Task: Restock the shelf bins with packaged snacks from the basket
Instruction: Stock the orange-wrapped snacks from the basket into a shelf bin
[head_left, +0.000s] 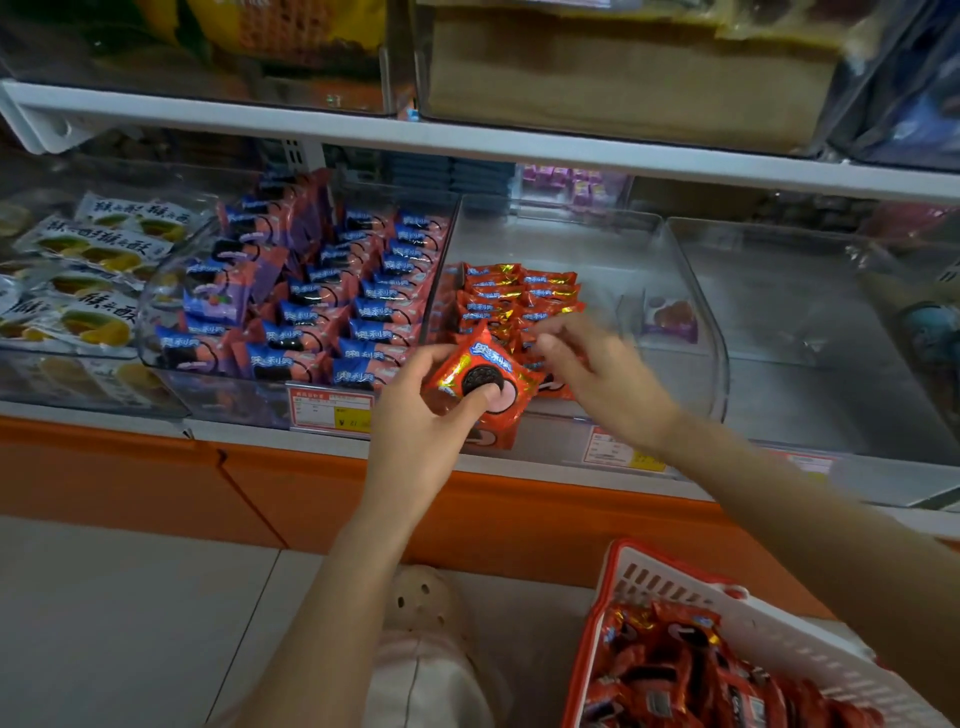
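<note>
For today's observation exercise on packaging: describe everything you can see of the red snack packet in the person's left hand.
The red packet is a small glossy pillow pack, foil-like with gold glints, bearing blue-and-white lettering and a dark sandwich-cookie picture. The left hand grips it, thumb on the picture, tilted, before the clear bin of matching packets. Another packet seems held underneath.

Cream perforated clog (422, 597), pale trousers (431, 686)

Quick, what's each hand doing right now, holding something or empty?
Left hand: holding a red cookie packet.
Right hand: blurred over the red packets in the bin; cannot tell.
</note>
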